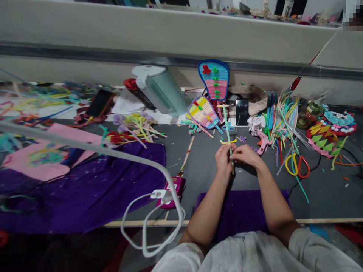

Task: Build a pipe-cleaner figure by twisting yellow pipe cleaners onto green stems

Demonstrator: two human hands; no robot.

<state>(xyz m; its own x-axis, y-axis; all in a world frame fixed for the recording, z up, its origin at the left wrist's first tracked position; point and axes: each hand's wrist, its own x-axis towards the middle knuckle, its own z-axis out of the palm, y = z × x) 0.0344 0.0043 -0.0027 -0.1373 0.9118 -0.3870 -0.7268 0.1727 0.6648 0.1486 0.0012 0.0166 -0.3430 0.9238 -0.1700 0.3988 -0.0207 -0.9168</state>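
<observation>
Over the grey table, my left hand (224,156) is closed around a pale green pipe-cleaner stem (226,124) that stands roughly upright in the view. A yellow crosspiece (227,142) crosses the stem just above my fingers, and a short pale bar (223,106) tops it. From the other side my right hand (246,155) pinches the lower part of the same stem with thumb and fingers. Beyond the hands are two fan-shaped craft pieces: a blue and pink one (217,81) leaning upright and a yellow and pink one (202,113) lower down.
Right of my hands lie a pink glue gun (264,141), scissors (297,166) and a bundle of pipe cleaners (280,121). A mint-coloured jug (164,90) stands at the back. Purple cloth (113,196) covers the left, and a white cable (113,151) runs across the foreground.
</observation>
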